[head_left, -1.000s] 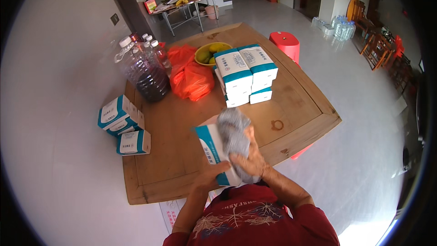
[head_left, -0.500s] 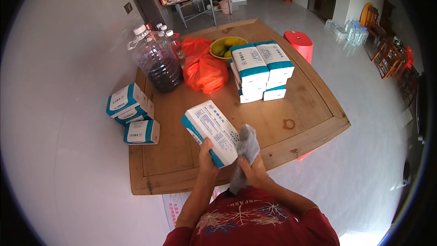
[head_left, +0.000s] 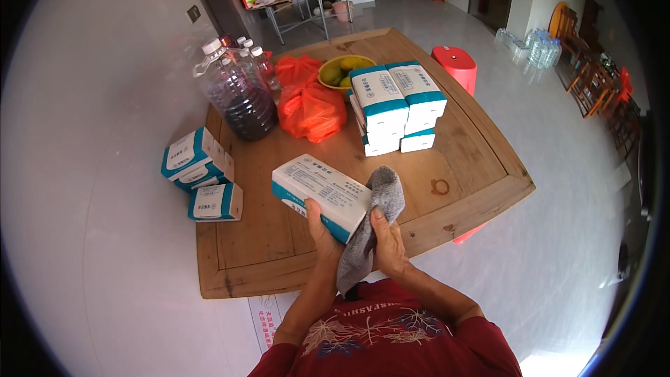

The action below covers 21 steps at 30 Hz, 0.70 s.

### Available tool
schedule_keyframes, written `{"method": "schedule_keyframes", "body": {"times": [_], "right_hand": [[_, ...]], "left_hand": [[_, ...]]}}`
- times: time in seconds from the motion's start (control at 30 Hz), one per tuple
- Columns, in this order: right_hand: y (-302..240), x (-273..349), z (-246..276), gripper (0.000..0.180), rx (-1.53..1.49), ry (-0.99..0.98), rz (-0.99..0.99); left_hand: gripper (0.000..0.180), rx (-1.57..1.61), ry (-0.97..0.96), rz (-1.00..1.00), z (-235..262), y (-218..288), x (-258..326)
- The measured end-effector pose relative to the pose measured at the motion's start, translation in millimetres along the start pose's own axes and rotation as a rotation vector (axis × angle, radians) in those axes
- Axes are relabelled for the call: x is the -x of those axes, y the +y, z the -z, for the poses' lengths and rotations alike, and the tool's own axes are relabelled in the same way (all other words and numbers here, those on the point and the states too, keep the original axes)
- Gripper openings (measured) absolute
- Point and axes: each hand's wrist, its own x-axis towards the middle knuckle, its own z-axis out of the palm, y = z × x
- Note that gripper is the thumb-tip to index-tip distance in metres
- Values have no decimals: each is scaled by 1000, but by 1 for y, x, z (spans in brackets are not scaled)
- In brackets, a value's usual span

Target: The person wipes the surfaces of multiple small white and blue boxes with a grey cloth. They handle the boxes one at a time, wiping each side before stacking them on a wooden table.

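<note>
Here, nearest first:
Left hand (head_left: 322, 229): fingers curled around the near end of one white-and-teal box (head_left: 321, 196), holding it lifted above the near part of the wooden table (head_left: 279, 265).
Right hand (head_left: 388, 243): thumb and fingers closed on one grey cloth (head_left: 370, 227); the cloth's upper end is pressed against the right end of the held box and the rest hangs down between the hands.
Held box: long, tilted, its broad white face turned up, teal along the edge.
Boxes at the table's left edge (head_left: 202, 174): three of the same kind, two stacked and one lying just in front of them.
Middle stack (head_left: 396, 105): same boxes piled in two columns; four or five show, exact count unclear.
Orange bags (head_left: 307, 101): two, bunched together, touching.
Large clear jug (head_left: 234, 94): one, dark liquid inside; several small bottles behind it, count unclear.
Yellow bowl (head_left: 328, 77): one, holding fruit.
Red stool (head_left: 453, 63): one, beyond the far right edge.
</note>
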Motion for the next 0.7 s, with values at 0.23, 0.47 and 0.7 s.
{"method": "schedule_keyframes", "body": {"times": [0.23, 0.47, 0.7], "right_hand": [[5, 16, -10, 52, 238, -103, -24], [-23, 32, 38, 30, 281, -65, -21], [-84, 18, 18, 36, 1088, -324, 1058]], "left_hand": [[61, -185, 161, -246, 24, -14, -15], [71, -393, 4, -117, 56, 6, -5], [102, -801, -494, -279, 34, -7, 7]]}}
